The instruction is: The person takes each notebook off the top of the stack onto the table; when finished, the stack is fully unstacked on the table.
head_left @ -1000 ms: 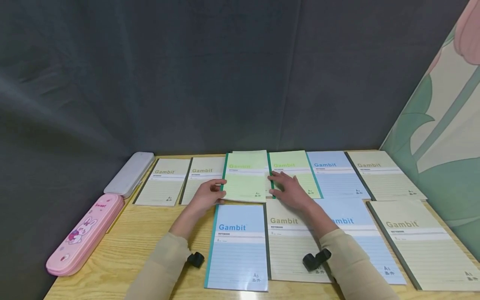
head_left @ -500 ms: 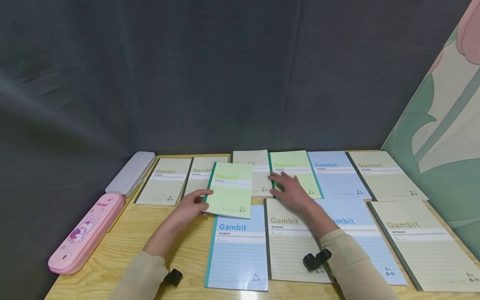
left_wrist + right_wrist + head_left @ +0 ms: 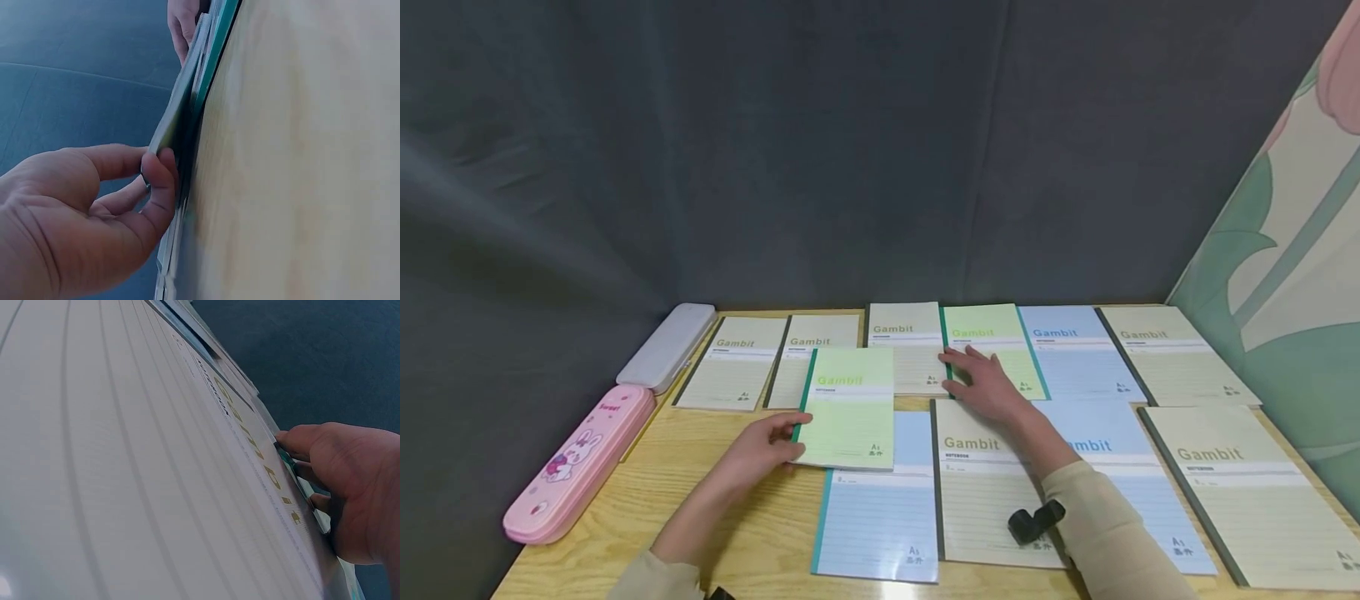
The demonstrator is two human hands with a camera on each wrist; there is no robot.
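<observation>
My left hand (image 3: 756, 450) pinches a light green notebook (image 3: 850, 412) by its dark green spine side. That notebook is raised over the top of a blue notebook (image 3: 880, 525) and the lower part of a beige one (image 3: 816, 329). In the left wrist view, the thumb and fingers (image 3: 159, 194) grip its edge. With fingers spread, my right hand (image 3: 988, 387) rests on a second green notebook (image 3: 985, 321) in the back row, fingertips at its spine beside another beige notebook (image 3: 902, 321). The right wrist view shows a large beige cover (image 3: 156, 487) below that hand.
Blue (image 3: 1063, 333) and beige notebooks (image 3: 1165, 333) continue the back row rightward. More notebooks, including a large beige one (image 3: 1247, 492), lie in front. At left are a pink bunny pencil case (image 3: 580, 467) and a white case (image 3: 666, 346). A dark curtain (image 3: 850, 150) hangs behind.
My left hand has drawn the green notebook toward me and left, off the back row, uncovering a beige notebook there. My right hand has stayed in place.
</observation>
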